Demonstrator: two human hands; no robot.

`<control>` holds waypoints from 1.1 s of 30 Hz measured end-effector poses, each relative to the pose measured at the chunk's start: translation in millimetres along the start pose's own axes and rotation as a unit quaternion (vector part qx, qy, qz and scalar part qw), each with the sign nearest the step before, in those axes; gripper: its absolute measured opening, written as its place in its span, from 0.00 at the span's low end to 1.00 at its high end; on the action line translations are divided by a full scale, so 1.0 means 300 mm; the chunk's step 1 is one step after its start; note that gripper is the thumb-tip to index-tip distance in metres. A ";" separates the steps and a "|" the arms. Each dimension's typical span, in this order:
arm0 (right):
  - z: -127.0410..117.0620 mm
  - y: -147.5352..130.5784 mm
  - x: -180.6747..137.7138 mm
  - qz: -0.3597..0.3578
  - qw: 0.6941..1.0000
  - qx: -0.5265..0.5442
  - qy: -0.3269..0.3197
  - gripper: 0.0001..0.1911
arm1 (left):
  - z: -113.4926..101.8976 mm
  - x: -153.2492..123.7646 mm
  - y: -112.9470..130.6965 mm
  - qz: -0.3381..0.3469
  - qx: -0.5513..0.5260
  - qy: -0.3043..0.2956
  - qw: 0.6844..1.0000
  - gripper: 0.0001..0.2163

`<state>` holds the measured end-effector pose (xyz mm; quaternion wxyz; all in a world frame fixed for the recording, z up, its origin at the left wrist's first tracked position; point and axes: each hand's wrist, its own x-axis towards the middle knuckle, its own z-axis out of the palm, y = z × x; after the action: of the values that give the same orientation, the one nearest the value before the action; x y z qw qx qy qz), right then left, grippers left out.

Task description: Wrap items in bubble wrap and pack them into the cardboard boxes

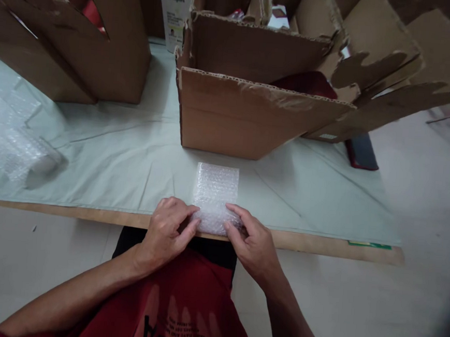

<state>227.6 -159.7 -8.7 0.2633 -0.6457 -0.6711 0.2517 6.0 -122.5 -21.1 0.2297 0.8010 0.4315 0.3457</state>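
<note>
A small sheet of clear bubble wrap (216,183) lies flat near the front edge of the table, its near end folded or rolled into a thicker bundle. Whether anything is inside that bundle I cannot tell. My left hand (172,224) grips the bundle's left end between thumb and fingers. At the right end, my right hand (249,238) pinches it in the same way, thumb on the near side and index finger on top.
Behind the bubble wrap stands a cut-open cardboard box (229,114). More cardboard boxes (119,72) rise at the left. Loose bubble wrap (13,131) is heaped on the pale green tablecloth (133,151). A dark flat object (362,150) lies by the right-hand boxes.
</note>
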 end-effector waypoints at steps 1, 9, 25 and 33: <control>0.003 -0.002 0.001 0.003 1.000 -0.005 0.001 0.18 | 0.004 0.005 -0.003 -0.001 0.027 0.001 1.000 0.06; -0.026 -0.030 -0.030 -0.162 0.962 -0.178 0.129 0.16 | 0.014 0.031 -0.012 0.028 0.111 -0.021 0.993 0.05; -0.055 -0.021 0.067 -0.117 0.990 -0.073 -0.016 0.16 | -0.027 0.075 -0.039 0.034 -0.012 -0.061 0.997 0.08; -0.023 -0.003 0.071 -0.188 0.961 -0.201 0.022 0.14 | 0.009 0.137 -0.041 -0.069 0.017 -0.019 0.997 0.12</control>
<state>231.1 -138.4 -2.4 0.1851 -0.5532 -0.8111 0.0434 17.5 -81.3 -16.5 0.2475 0.7796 0.4873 0.3058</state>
